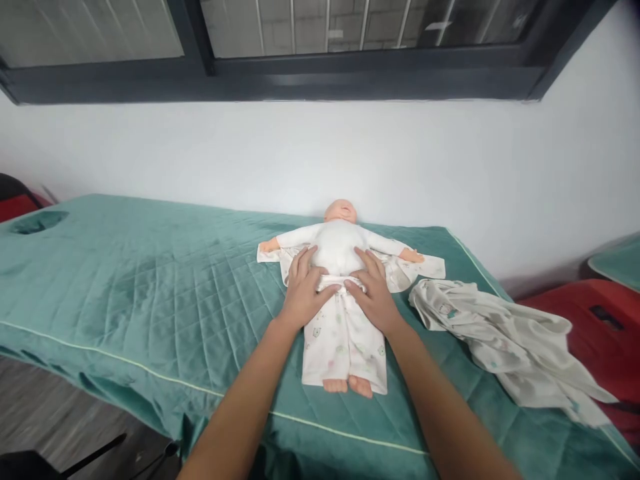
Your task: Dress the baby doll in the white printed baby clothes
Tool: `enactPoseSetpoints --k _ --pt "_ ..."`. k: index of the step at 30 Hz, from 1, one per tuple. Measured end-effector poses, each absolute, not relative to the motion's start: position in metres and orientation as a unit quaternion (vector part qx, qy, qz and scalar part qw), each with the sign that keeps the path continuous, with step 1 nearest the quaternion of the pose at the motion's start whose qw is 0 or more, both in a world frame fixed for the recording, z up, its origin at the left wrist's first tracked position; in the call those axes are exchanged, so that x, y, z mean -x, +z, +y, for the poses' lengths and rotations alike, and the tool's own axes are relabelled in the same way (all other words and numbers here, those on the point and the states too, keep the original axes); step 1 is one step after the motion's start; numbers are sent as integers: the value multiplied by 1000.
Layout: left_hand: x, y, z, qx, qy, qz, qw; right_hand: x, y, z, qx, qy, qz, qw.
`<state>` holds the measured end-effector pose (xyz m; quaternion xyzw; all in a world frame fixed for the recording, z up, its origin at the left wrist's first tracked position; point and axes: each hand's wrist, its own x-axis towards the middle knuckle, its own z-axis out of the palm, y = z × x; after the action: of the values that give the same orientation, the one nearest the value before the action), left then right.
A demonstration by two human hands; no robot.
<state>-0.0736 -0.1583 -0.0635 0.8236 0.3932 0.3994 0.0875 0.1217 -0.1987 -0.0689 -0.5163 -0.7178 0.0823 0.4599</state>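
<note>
A baby doll [340, 237] lies on its back on the bed, head toward the wall and arms spread. It wears a white long-sleeved top and white printed trousers [345, 333], and its bare feet show below the hems. An open printed jacket [399, 277] is spread under its back and arms. At the left side of the waist rests my left hand [305, 287], fingers stretched and thumb along the waistband. My right hand [371, 288] lies opposite, its fingers apart and its thumb also at the waistband. Neither hand visibly grips the cloth.
The bed has a quilted green cover [175, 287] with a face hole [39, 222] at the left. A crumpled white printed cloth [500, 333] lies at the right. Beyond that edge is a red plastic object [585, 313]. A white wall and a dark window frame [300, 83] stand behind.
</note>
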Motion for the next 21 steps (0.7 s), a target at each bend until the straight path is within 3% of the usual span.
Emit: enactPoseSetpoints --k 10,16,21 --pt "76 -74 -174 -794 455 403 15 -110 -65 -209 492 71 -704 508" --pt "74 -77 -173 -798 452 398 16 -114 -73 -206 520 40 -706 479" --pt "83 -76 -175 -801 387 449 82 -125 -77 -207 585 48 -695 415"
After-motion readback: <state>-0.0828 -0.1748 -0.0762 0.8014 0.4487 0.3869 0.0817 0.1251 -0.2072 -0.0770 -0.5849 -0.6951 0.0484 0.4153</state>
